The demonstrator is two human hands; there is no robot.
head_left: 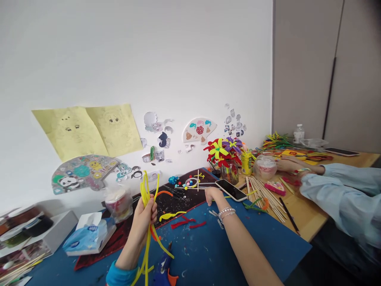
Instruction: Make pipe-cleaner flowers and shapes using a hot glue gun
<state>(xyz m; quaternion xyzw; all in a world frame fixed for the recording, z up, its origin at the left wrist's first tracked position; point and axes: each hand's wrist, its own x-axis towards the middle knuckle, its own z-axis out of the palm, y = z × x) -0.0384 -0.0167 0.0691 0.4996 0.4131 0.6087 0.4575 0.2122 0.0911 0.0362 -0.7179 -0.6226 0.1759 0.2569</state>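
Note:
My left hand is closed around a bundle of yellow pipe cleaners. Their bent tops stand above the fist, and the loose ends hang below it. A blue glue gun with an orange trigger lies just beneath. My right hand, a beaded bracelet at its wrist, reaches over the mat beside a smartphone. Its fingers bend downward and are mostly hidden from me. Thin white sticks cross near its fingertips. Between my hands lie red pipe cleaner pieces and a twisted yellow piece.
A tissue pack and a wrapped cup stand on the left. Pipe-cleaner flowers rise from a jar at the back, beside a yellow can. Wooden sticks spread rightward. Another person's sleeved arm reaches in there.

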